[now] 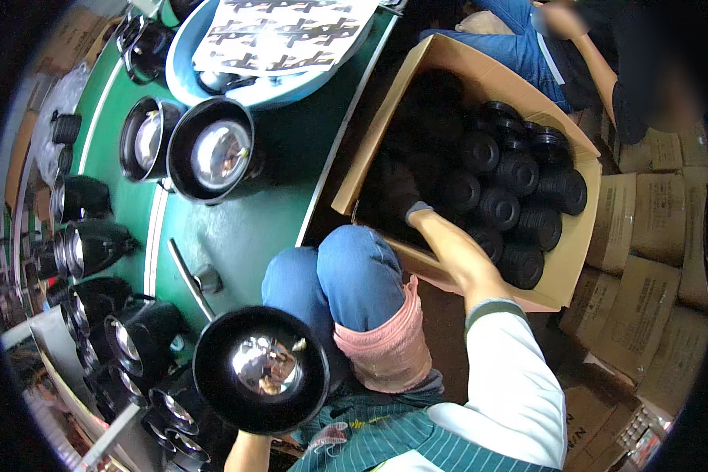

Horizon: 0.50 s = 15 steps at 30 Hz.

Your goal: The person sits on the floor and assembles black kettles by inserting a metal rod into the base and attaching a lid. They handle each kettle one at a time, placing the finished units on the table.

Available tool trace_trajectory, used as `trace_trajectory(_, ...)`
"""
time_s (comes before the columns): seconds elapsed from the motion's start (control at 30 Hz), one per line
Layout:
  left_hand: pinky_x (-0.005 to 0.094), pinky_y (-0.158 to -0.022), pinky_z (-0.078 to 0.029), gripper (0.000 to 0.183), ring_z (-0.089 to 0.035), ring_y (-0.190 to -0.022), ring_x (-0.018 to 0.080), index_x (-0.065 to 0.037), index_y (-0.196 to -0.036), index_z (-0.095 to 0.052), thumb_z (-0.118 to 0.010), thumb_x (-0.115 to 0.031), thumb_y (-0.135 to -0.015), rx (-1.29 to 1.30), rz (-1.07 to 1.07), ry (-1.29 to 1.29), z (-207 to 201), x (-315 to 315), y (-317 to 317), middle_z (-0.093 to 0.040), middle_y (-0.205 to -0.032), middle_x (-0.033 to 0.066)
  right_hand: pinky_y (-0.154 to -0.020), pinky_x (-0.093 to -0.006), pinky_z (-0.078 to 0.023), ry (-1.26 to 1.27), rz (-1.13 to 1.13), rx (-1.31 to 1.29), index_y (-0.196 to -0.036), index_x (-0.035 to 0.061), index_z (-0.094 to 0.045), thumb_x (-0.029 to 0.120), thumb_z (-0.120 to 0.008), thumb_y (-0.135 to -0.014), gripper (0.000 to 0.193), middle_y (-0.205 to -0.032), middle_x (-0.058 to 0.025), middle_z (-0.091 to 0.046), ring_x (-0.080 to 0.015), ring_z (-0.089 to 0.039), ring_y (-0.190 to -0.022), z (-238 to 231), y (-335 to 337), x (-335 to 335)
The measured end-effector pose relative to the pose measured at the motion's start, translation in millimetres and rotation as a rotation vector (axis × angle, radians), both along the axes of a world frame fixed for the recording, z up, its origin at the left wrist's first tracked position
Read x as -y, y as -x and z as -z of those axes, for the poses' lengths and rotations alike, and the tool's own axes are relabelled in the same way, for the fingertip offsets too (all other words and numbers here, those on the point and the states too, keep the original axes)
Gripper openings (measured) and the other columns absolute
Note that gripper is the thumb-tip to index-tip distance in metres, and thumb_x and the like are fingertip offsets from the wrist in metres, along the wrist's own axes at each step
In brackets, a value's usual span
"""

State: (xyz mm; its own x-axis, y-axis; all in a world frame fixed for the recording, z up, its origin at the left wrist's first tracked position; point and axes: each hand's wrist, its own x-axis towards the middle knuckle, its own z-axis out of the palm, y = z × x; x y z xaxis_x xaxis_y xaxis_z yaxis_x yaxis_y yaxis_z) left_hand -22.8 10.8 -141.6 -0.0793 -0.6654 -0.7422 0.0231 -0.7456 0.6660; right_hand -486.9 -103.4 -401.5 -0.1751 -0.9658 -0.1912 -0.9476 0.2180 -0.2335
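At the lower left, a round black lamp shade (pixel 261 370) with a shiny mirrored bowl inside sits at the end of my left forearm (pixel 248 451). My left hand is behind the shade, which appears held up by it; the fingers are hidden. My right hand (pixel 400 187), in a dark glove, reaches into an open cardboard box (pixel 578 236) on the right. Stacks of round black ridged discs (pixel 499 208) fill much of that box. Shadow swallows the fingers of my right hand, so what they touch cannot be made out.
Two more black lamp shades (pixel 211 149) stand on the green table (pixel 212 228) by a light-blue basin (pixel 182 67) topped with a printed sheet (pixel 285 35). A metal rod (pixel 189 275) and several shades lie leftward. Cartons (pixel 636 291) and another person (pixel 511 31) are at right.
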Motion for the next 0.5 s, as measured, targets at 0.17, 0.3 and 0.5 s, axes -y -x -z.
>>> trace_trajectory(0.17, 0.0382, -0.094, -0.056, 0.042, -0.072, -0.098, 0.0235, 0.005, -0.122, -0.069, -0.077, -0.013, -0.084, -0.066, 0.051, 0.073, 1.1, 4.3, 10.0, -0.075, -0.106, 0.0132, -0.112, -0.0484, -0.042, -0.163, 0.211, 0.027, -0.16, -0.0004, -0.015, 0.05, -0.092, -0.061, 0.135, -0.147, -0.0289, -0.047, -0.044, -0.048, -0.134, -188.9, 2.5, -30.7)
trace_trajectory(0.3, 0.0376, -0.093, -0.057, 0.041, -0.072, -0.098, 0.0229, 0.004, -0.121, -0.069, -0.076, -0.014, -0.085, -0.097, 0.084, 0.163, -7.8, 7.3, 6.7, -0.076, -0.106, 0.013, -0.113, -0.0495, -0.042, 0.271, -0.069, 0.336, -0.162, 0.0049, -0.015, 0.036, -0.099, -0.054, 0.141, -0.145, -0.0265, -0.051, -0.0429, -0.053, -0.132, -339.8, -4.7, -91.3)
trace_trajectory(0.5, 0.0367, -0.091, -0.057, 0.039, -0.072, -0.096, 0.022, 0.004, -0.12, -0.07, -0.076, -0.014, -0.085, -0.164, 0.168, 0.3, -30.4, 11.7, 1.0, -0.076, -0.106, 0.0126, -0.1, -0.0465, -0.049, 0.348, -0.695, 0.396, -0.155, -0.0062, -0.031, 0.071, -0.088, -0.061, 0.134, -0.141, -0.0233, -0.053, -0.0349, -0.06, -0.12, -463.3, -76.5, -151.6)
